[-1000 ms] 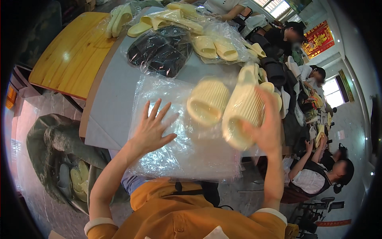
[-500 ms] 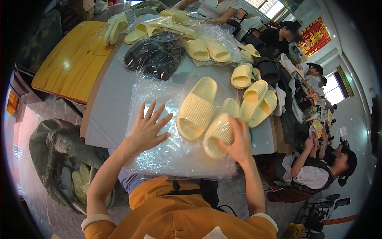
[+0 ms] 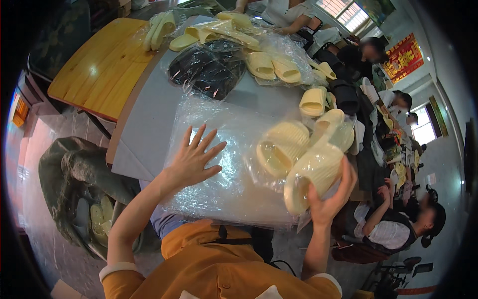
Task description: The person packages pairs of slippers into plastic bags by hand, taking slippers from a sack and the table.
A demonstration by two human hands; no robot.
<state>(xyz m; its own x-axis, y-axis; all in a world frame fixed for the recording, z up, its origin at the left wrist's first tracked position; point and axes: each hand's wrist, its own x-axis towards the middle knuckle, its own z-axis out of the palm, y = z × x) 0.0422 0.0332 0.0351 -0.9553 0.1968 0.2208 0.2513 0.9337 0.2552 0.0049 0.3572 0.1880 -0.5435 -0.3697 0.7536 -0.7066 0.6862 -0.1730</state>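
My left hand [image 3: 196, 158] lies with fingers spread on a stack of clear plastic bags [image 3: 234, 202] at the near side of the table. Thumb and fingers of my right hand [image 3: 332, 200] grip a pale yellow slide slipper [image 3: 317, 172] with a ribbed strap, at the right of the stack. Its mate, another yellow slipper [image 3: 285, 145], sits just to the left; clear film shows around the pair, which looks bagged. Behind them, partly covered, is another yellow slipper [image 3: 329, 123]. Motion blurs the pair somewhat.
Bagged black slippers [image 3: 204, 70] and bagged yellow slippers [image 3: 273, 66] lie farther back on the grey table [image 3: 149, 119]. A wooden table [image 3: 94, 70] adjoins at left; below stands a green sack [image 3: 74, 174] holding slippers. Several people sit along the right and far sides.
My right hand has drawn the yellow slipper pair to the right, off the middle of the bag stack. My left hand stays spread on the bags. The view has shifted slightly.
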